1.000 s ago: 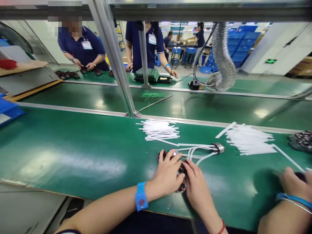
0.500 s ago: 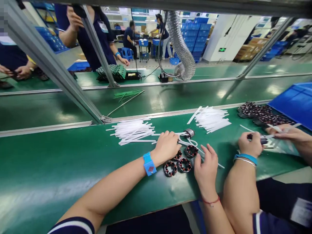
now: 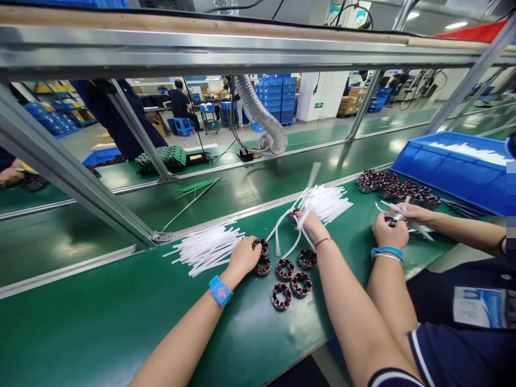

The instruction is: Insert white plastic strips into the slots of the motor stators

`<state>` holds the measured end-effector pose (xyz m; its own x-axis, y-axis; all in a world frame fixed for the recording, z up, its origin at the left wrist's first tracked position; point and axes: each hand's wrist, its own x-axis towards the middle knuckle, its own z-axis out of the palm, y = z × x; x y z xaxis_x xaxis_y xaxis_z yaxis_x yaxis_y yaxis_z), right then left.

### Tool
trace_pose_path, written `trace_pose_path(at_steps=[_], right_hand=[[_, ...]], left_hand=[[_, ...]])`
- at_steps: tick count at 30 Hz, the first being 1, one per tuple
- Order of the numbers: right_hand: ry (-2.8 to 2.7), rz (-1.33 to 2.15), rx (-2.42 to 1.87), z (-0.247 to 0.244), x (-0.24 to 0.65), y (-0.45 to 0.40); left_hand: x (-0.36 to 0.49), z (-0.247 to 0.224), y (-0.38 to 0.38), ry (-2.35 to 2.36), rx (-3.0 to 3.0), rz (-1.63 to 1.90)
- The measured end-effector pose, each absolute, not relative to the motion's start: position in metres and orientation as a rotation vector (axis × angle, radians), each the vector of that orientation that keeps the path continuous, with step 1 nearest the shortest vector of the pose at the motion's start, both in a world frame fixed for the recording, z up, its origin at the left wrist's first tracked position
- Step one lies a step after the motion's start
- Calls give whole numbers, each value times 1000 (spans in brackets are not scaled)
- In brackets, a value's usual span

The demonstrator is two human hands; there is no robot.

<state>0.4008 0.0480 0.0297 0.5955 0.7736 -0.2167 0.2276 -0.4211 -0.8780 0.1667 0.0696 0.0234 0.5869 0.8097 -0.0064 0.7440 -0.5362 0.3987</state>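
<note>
My left hand (image 3: 243, 262), with a blue band at the wrist, has its fingers closed on a ring-shaped motor stator (image 3: 262, 246) with dark and copper-coloured windings. Just below it lies another stator (image 3: 262, 266), close against the hand. My right hand (image 3: 309, 226) is farther forward, gripping a stator (image 3: 295, 216) from which long white strips (image 3: 278, 226) hang and stick up; the fingers partly hide it. Between my arms several more stators (image 3: 285, 270) lie flat on the green tabletop (image 3: 242, 333).
White strips form one pile (image 3: 212, 244) at left and another pile (image 3: 328, 203) behind my right hand. To the right, a co-worker's hands (image 3: 390, 232) hold a stator with strips. Many stators (image 3: 397, 185) sit beside a blue bin (image 3: 451, 172). A metal frame post (image 3: 80, 172) rises at left.
My right hand has moved forward and now holds a stator with strips, lifted up. My left hand has shifted left onto a stator. The view has tilted up and turned right.
</note>
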Motion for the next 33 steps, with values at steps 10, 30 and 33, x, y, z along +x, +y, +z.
trace_pose_path(at_steps=[10, 30, 33], right_hand=[[-676, 945, -1895, 62, 417, 117], [-1443, 731, -1645, 68, 323, -75], [-1884, 348, -1802, 36, 278, -113]], left_hand=[[158, 31, 56, 1038, 2464, 310], [117, 42, 39, 714, 2514, 588], [102, 42, 29, 592, 2683, 467]])
